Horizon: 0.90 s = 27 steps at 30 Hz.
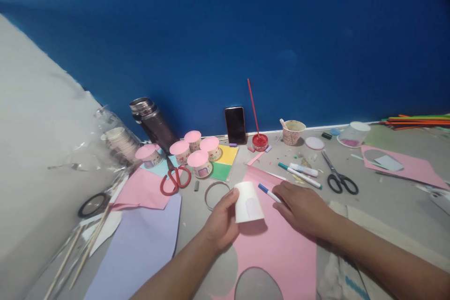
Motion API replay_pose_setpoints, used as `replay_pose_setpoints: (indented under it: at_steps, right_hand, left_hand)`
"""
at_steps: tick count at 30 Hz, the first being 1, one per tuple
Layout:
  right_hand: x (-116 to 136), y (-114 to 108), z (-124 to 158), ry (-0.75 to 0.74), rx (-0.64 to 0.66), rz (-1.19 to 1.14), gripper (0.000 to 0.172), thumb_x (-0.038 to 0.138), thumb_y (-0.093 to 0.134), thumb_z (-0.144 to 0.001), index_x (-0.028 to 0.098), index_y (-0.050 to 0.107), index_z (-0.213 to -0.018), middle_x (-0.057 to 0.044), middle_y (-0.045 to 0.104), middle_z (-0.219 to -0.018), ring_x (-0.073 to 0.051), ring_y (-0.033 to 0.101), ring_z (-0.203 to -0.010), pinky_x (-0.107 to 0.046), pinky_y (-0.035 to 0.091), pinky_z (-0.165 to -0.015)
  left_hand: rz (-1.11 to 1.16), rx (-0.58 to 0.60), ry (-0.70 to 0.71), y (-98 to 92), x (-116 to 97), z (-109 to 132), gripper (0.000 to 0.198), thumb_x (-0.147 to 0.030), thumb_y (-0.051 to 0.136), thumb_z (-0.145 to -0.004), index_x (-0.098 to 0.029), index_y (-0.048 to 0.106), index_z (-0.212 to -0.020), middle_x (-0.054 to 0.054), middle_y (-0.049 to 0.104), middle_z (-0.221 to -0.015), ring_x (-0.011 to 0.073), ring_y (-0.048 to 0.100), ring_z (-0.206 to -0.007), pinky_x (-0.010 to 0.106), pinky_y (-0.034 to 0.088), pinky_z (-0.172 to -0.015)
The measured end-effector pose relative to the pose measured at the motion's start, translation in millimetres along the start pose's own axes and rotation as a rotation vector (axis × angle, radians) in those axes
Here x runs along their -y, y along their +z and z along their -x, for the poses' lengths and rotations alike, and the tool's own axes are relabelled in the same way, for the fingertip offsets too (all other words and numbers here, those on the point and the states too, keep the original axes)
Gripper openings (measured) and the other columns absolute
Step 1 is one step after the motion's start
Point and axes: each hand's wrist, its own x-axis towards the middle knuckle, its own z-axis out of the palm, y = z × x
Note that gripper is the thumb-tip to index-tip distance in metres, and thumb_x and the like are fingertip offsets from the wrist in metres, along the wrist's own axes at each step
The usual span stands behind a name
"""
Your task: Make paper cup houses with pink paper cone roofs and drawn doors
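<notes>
Upside down in my left hand (223, 220) is a white paper cup (248, 202), wide rim downward, with a pale lilac arch-shaped patch on its side. My thumb presses the cup's near side. To the right, my right hand (298, 206) rests low over the pink paper sheet (281, 243), fingers closed about the rear end of a blue-capped marker (269, 192). The marker's cap points toward the cup; its back end is hidden under my fingers. A round hole is cut in the pink sheet near me. Behind my left hand lies a tape ring (207, 197).
Several decorated cups with pink tops (199, 158), red-handled scissors (176, 180) and a flask (153, 122) stand left. Black scissors (339, 180), markers (300, 176) and a paint pot with brush (260, 141) lie beyond. A phone (235, 125) leans on the wall. Cloth (342, 262) lies under my right forearm.
</notes>
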Motion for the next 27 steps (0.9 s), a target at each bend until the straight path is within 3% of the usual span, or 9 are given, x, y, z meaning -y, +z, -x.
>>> replay_pose_setpoints:
  at_steps: [8, 13, 15, 17, 19, 21, 23, 27]
  right_hand:
    - [2, -1, 0, 0.027, -0.005, -0.026, 0.017, 0.026, 0.053, -0.103, 0.02, 0.068, -0.107, -0.009, 0.074, -0.107, -0.028, 0.072, -0.098, -0.036, 0.042, -0.075]
    - [-1, 6, 1, 0.053, -0.258, -0.136, 0.019, 0.03, 0.059, -0.099, 0.021, 0.071, -0.111, -0.01, 0.075, -0.105, -0.03, 0.071, -0.097, -0.038, 0.049, -0.077]
    - [-3, 10, 1, -0.02, -0.376, -0.2, 0.032, 0.035, 0.067, -0.095, 0.019, 0.068, -0.124, -0.012, 0.075, -0.111, -0.031, 0.07, -0.102, -0.042, 0.053, -0.083]
    - [-5, 14, 1, -0.166, -0.429, -0.287, 0.06, 0.043, 0.078, -0.088, 0.017, 0.059, -0.138, -0.016, 0.073, -0.125, -0.034, 0.068, -0.112, -0.046, 0.055, -0.092]
    - [-5, 18, 2, -0.327, -0.42, -0.362, 0.094, 0.055, 0.089, -0.076, 0.017, 0.046, -0.151, -0.021, 0.064, -0.143, -0.038, 0.063, -0.127, -0.05, 0.054, -0.102]
    - [-4, 22, 3, -0.415, -0.383, -0.399, 0.118, 0.063, 0.093, -0.067, 0.018, 0.035, -0.159, -0.024, 0.056, -0.153, -0.041, 0.057, -0.136, -0.054, 0.052, -0.108]
    - [-4, 25, 4, -0.428, -0.356, -0.417, 0.124, 0.066, 0.093, -0.066, 0.018, 0.03, -0.162, -0.025, 0.053, -0.156, -0.042, 0.055, -0.139, -0.057, 0.05, -0.11]
    - [-4, 23, 5, -0.442, -0.352, -0.457, 0.11, 0.062, 0.089, -0.073, 0.021, 0.036, -0.16, -0.023, 0.055, -0.153, -0.042, 0.055, -0.138, -0.058, 0.049, -0.112]
  left_hand:
    - [0.007, 0.018, 0.035, -3.1, 2, -4, 0.044, -0.041, 0.089, -0.079, -0.011, 0.075, -0.108, 0.013, 0.08, -0.095, 0.0347, 0.075, -0.108, 0.049, 0.053, -0.108]
    - [0.014, 0.027, 0.039, -2.5, 1, -4, 0.048, -0.044, 0.093, -0.074, -0.013, 0.075, -0.106, 0.012, 0.08, -0.099, 0.0322, 0.076, -0.1, 0.047, 0.055, -0.103]
    - [-0.008, 0.03, 0.042, -0.9, 1, -3, 0.051, -0.046, 0.094, -0.072, -0.013, 0.076, -0.106, 0.012, 0.08, -0.099, 0.0297, 0.076, -0.095, 0.044, 0.057, -0.098]
    - [-0.037, 0.043, 0.046, 1.6, 2, -2, 0.051, -0.048, 0.093, -0.073, -0.012, 0.076, -0.105, 0.011, 0.08, -0.097, 0.0267, 0.075, -0.089, 0.041, 0.059, -0.093]
    - [-0.048, 0.061, 0.06, 4.4, 3, -1, 0.049, -0.048, 0.093, -0.073, -0.013, 0.077, -0.103, 0.009, 0.079, -0.094, 0.0234, 0.074, -0.084, 0.038, 0.059, -0.088]
    - [-0.043, 0.076, 0.085, 7.1, 4, -1, 0.045, -0.046, 0.094, -0.073, -0.013, 0.077, -0.1, 0.007, 0.078, -0.09, 0.02, 0.072, -0.081, 0.034, 0.058, -0.085]
    - [-0.043, 0.09, 0.105, 9.2, 6, 0, 0.043, -0.044, 0.095, -0.072, -0.013, 0.078, -0.097, 0.005, 0.077, -0.087, 0.0175, 0.07, -0.08, 0.029, 0.057, -0.081]
    - [-0.089, 0.133, 0.087, 10.4, 9, 1, 0.044, -0.046, 0.094, -0.073, -0.013, 0.078, -0.098, 0.007, 0.076, -0.087, 0.0194, 0.07, -0.081, 0.03, 0.057, -0.078]
